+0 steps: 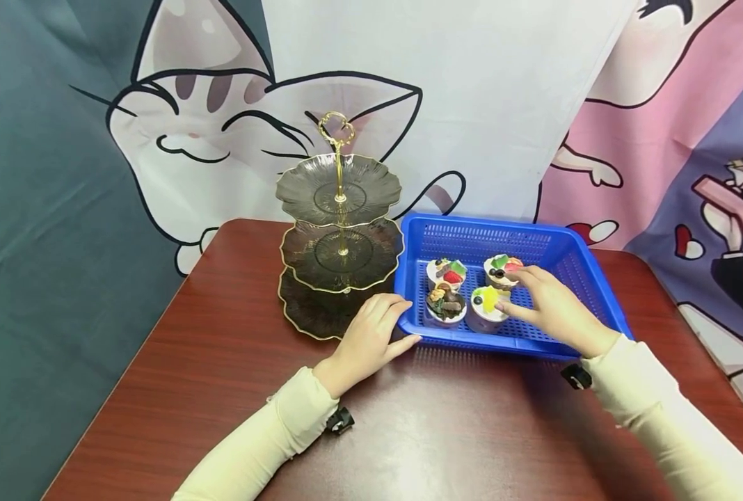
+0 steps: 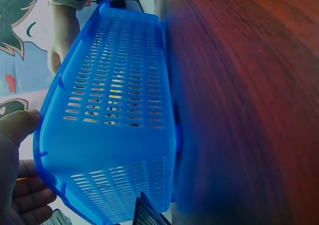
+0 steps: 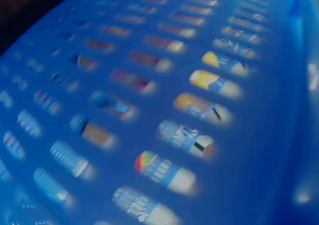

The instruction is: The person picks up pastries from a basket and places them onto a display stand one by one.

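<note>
Looks like left hand [image 1: 371, 328] resting loosely on the near-left corner of the blue plastic basket [image 1: 515, 343], right hand [image 1: 549, 309] spread above the yellow-topped dessert cup [image 1: 485, 314] inside, by the near edge. Could easily smear cream or knock the chocolate-topped cup [image 1: 445, 306] with a sloppy thumb.

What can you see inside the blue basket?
Inside the blue basket are four dessert cups: one yellow-topped, one brown-topped, two with red and green toppings. Whatever lies beneath them is covered; the right grip hides what is directly behind it.
</note>
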`<action>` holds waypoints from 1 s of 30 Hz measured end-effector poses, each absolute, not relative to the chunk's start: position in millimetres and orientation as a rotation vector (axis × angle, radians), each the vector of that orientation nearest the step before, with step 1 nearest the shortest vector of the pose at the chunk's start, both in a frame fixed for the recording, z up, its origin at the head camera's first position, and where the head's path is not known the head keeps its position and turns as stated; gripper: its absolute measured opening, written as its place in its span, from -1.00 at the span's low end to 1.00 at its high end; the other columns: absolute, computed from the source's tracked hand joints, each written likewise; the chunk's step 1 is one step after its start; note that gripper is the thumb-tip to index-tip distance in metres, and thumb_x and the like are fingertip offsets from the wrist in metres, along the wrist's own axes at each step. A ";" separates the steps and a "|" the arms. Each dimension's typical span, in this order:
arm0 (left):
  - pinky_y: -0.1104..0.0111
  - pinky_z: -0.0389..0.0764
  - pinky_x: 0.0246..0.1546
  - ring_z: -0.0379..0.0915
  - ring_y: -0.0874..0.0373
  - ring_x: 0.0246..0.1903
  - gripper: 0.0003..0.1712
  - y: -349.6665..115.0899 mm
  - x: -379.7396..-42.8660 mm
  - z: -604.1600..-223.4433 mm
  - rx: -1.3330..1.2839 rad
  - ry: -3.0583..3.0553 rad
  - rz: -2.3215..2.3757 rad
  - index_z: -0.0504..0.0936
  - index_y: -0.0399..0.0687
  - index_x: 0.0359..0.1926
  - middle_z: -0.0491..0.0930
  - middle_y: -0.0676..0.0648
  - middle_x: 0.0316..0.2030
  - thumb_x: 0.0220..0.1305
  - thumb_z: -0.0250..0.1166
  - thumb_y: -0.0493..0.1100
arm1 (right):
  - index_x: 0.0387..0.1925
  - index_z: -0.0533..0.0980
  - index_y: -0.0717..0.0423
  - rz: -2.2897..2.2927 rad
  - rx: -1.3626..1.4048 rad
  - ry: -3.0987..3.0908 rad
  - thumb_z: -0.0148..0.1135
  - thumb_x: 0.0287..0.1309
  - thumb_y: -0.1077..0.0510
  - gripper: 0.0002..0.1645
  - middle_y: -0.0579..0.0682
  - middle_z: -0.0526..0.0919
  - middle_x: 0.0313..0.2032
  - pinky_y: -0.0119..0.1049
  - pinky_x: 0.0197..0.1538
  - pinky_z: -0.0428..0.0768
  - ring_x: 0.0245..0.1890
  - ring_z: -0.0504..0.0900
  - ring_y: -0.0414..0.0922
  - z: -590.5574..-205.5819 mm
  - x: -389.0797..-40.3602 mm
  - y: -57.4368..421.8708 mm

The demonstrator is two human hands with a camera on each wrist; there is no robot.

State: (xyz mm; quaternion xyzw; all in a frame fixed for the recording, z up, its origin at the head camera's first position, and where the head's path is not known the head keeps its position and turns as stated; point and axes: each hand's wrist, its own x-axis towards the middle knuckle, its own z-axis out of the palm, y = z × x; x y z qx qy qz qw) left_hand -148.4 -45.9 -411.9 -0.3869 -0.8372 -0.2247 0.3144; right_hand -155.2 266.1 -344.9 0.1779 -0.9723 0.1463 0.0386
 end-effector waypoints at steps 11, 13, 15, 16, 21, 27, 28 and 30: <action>0.25 0.47 0.14 0.48 0.02 -0.04 -0.46 -46.8 -150.2 -418.8 -1.012 -2.184 -0.627 0.58 -0.26 -0.10 0.57 -0.13 -0.12 0.02 0.46 0.04 | 0.19 0.40 0.33 0.440 0.567 -3.120 0.26 0.09 -0.31 -0.10 0.31 0.51 0.10 0.24 0.21 0.42 0.16 0.45 0.27 -357.9 -173.8 272.4; 0.26 0.47 0.14 0.48 0.03 -0.04 -0.46 -46.8 -150.2 -419.6 -1.010 -2.187 -0.629 0.59 -0.25 -0.11 0.57 -0.13 -0.12 0.02 0.46 0.05 | 0.17 0.42 0.33 0.443 0.573 -3.123 0.27 0.07 -0.31 -0.11 0.27 0.55 0.06 0.24 0.19 0.44 0.13 0.48 0.25 -361.2 -176.4 273.5; 0.27 0.47 0.15 0.48 0.04 -0.03 -0.47 -46.7 -150.1 -420.0 -1.011 -2.190 -0.631 0.59 -0.25 -0.12 0.58 -0.13 -0.13 0.02 0.45 0.06 | 0.16 0.43 0.32 0.446 0.569 -3.130 0.28 0.05 -0.32 -0.10 0.26 0.56 0.04 0.23 0.20 0.44 0.13 0.49 0.23 -364.0 -178.5 274.6; 0.27 0.47 0.15 0.48 0.04 -0.03 -0.47 -46.5 -150.1 -420.0 -1.012 -2.189 -0.633 0.59 -0.25 -0.12 0.58 -0.12 -0.13 0.02 0.46 0.06 | 0.17 0.43 0.32 0.448 0.564 -3.136 0.29 0.04 -0.33 -0.09 0.25 0.56 0.05 0.23 0.20 0.43 0.13 0.48 0.23 -365.3 -179.6 275.3; 0.27 0.47 0.16 0.49 0.03 -0.03 -0.47 -46.5 -151.1 -420.1 -1.024 -2.168 -0.635 0.61 -0.26 -0.14 0.60 -0.12 -0.15 0.01 0.47 0.05 | 0.17 0.43 0.32 0.447 0.557 -3.154 0.27 0.01 -0.38 -0.04 0.26 0.56 0.05 0.23 0.22 0.42 0.14 0.48 0.23 -367.7 -182.9 275.7; 0.27 0.47 0.17 0.50 0.02 -0.03 -0.47 -48.0 -153.3 -421.2 -1.019 -2.149 -0.622 0.63 -0.27 -0.14 0.61 -0.12 -0.15 -0.01 0.48 0.04 | 0.17 0.42 0.35 0.442 0.595 -3.166 0.31 0.01 -0.34 -0.04 0.32 0.52 0.11 0.23 0.24 0.40 0.15 0.46 0.26 -369.6 -186.8 273.7; 0.27 0.47 0.18 0.50 0.02 -0.02 -0.47 -48.1 -153.6 -421.6 -1.019 -2.149 -0.620 0.63 -0.27 -0.14 0.61 -0.12 -0.15 -0.01 0.48 0.04 | 0.16 0.42 0.37 0.435 0.607 -3.162 0.32 0.01 -0.32 -0.05 0.34 0.51 0.11 0.23 0.23 0.41 0.14 0.47 0.27 -370.3 -187.3 273.1; 0.27 0.47 0.18 0.50 0.01 -0.02 -0.46 -48.1 -154.0 -422.4 -1.020 -2.147 -0.616 0.64 -0.28 -0.14 0.61 -0.13 -0.15 -0.02 0.48 0.05 | 0.15 0.43 0.38 0.418 0.625 -3.158 0.34 0.00 -0.30 -0.06 0.36 0.50 0.11 0.21 0.22 0.42 0.12 0.49 0.26 -372.5 -188.5 272.4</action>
